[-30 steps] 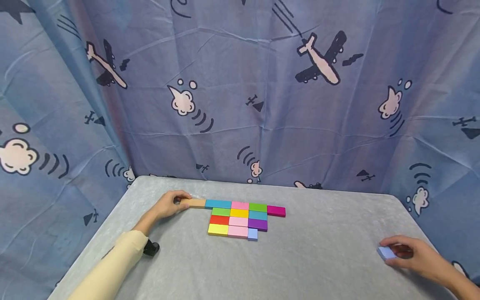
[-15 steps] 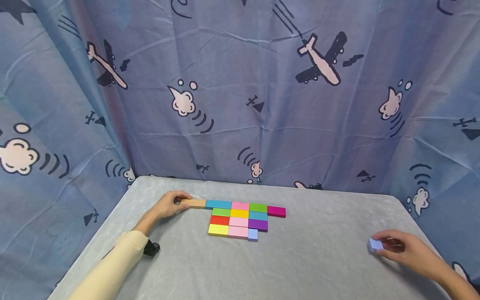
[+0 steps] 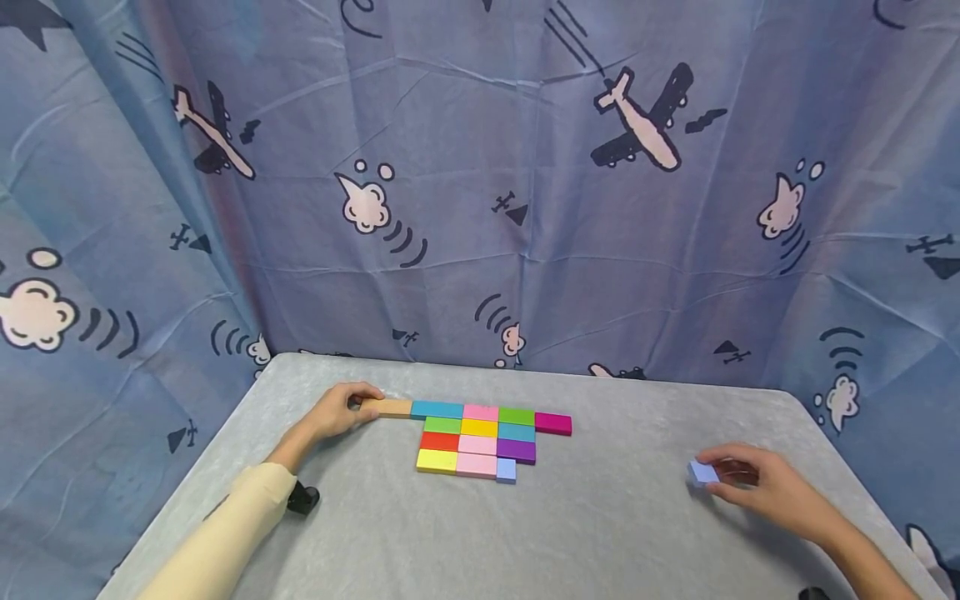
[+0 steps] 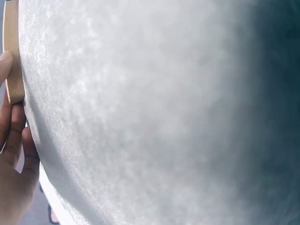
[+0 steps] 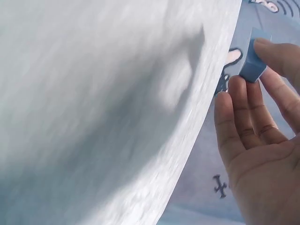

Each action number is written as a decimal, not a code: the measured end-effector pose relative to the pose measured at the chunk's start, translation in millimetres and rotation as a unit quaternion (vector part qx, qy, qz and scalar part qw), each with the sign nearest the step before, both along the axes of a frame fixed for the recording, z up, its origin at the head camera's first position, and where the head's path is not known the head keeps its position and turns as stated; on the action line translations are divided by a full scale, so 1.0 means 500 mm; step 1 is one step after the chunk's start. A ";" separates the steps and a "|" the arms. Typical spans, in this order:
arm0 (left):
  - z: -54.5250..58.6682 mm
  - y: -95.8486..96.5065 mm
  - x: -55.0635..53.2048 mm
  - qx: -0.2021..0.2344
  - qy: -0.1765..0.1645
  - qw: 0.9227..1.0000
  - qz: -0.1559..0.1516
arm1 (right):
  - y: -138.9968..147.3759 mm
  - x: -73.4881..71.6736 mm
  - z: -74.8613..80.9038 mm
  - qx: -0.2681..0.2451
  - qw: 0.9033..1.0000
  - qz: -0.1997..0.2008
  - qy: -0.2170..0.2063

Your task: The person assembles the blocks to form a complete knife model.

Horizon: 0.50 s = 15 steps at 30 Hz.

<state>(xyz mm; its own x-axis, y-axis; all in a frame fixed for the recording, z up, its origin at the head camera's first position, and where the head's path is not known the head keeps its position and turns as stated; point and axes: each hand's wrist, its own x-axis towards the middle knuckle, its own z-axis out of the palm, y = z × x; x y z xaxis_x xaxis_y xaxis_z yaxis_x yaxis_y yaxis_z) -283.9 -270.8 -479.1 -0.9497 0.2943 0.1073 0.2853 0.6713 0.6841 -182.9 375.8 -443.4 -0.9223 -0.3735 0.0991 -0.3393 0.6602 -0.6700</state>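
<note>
My left hand (image 3: 335, 412) pinches the left end of a plain wooden block (image 3: 394, 408), which lies at the left of a row of coloured blocks. In the left wrist view, thumb and fingers sit around the end of that wooden block (image 4: 14, 70). Over the right part of the table, my right hand (image 3: 768, 486) holds a small light-blue block (image 3: 702, 474) between thumb and fingertips. The right wrist view shows this blue block (image 5: 254, 58) raised off the cloth. Rows below the top one include a red block (image 3: 439, 441), a purple block (image 3: 516, 451) and another small light-blue block (image 3: 506, 471).
A grey cloth-covered table (image 3: 600, 517) carries everything. The top row ends at a magenta block (image 3: 553, 424) on the right. Behind stands a blue curtain (image 3: 450, 208) printed with planes. A black wrist device (image 3: 303, 497) shows by the left sleeve (image 3: 232, 529).
My right hand has moved left and slightly away from me, carrying the small light-blue block. The left hand and the block rows have stayed in place.
</note>
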 end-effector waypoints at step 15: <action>0.001 0.003 0.002 0.004 0.007 1.000 -0.003 | -0.107 -0.030 -0.012 -0.065 0.997 0.023 0.028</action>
<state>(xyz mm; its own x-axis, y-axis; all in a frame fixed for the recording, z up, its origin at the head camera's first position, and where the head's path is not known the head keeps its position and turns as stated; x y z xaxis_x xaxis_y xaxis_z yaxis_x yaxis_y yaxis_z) -282.8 -269.4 -478.7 -0.9464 0.2988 0.1227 0.2985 0.6640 0.6856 -198.1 322.4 -449.6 -0.8960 -0.3967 0.1997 -0.4065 0.5513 -0.7285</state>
